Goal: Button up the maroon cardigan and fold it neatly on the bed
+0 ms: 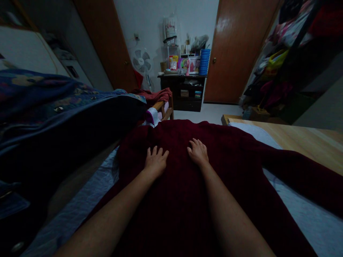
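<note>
A dark red knitted sweater [230, 150] lies spread flat on a pale cloth [308, 214] that covers a wooden table [302, 139]. My left hand [155, 162] rests palm down on the sweater's upper middle, fingers stretched out. My right hand [198, 151] lies flat beside it, a short gap to the right, fingers also extended. Neither hand holds anything. One sleeve of the sweater [302, 175] stretches out to the right.
A heap of dark blue clothing [53, 117] is piled at my left. Ahead stand a dark shelf unit [184, 89] with small items, a white fan [143, 62] and two brown doors. Hanging clothes [278, 64] fill the right side.
</note>
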The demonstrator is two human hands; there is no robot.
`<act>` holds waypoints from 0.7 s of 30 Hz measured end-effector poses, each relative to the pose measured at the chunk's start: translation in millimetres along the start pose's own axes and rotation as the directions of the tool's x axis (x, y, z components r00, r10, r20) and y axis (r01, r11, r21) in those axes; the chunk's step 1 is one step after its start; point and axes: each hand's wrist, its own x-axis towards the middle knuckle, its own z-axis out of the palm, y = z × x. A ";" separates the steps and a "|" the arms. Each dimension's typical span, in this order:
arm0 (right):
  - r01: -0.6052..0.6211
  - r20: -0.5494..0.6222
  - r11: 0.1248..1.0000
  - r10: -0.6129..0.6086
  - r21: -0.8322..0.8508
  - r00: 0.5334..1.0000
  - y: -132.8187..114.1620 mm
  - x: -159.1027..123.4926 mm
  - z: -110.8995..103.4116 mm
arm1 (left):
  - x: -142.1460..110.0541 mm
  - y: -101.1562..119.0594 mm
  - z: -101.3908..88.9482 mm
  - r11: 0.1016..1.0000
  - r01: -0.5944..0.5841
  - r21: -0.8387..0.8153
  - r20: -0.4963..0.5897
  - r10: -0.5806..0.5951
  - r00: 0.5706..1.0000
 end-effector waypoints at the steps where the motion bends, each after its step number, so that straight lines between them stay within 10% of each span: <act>1: -0.002 -0.002 1.000 0.002 0.001 1.000 -0.1 0.0 0.2 | -5.8 -6.8 2.4 1.000 0.005 -0.002 0.018 -0.005 1.000; 14: 0.011 -0.002 1.000 -0.011 -0.030 1.000 1.4 -0.8 1.3 | -69.6 -36.9 -5.4 0.995 0.042 0.086 0.001 -0.042 0.999; 21: 0.010 -0.002 1.000 -0.010 -0.026 1.000 0.8 -0.6 0.9 | -39.0 4.6 -37.0 1.000 -0.017 0.011 0.056 0.016 0.998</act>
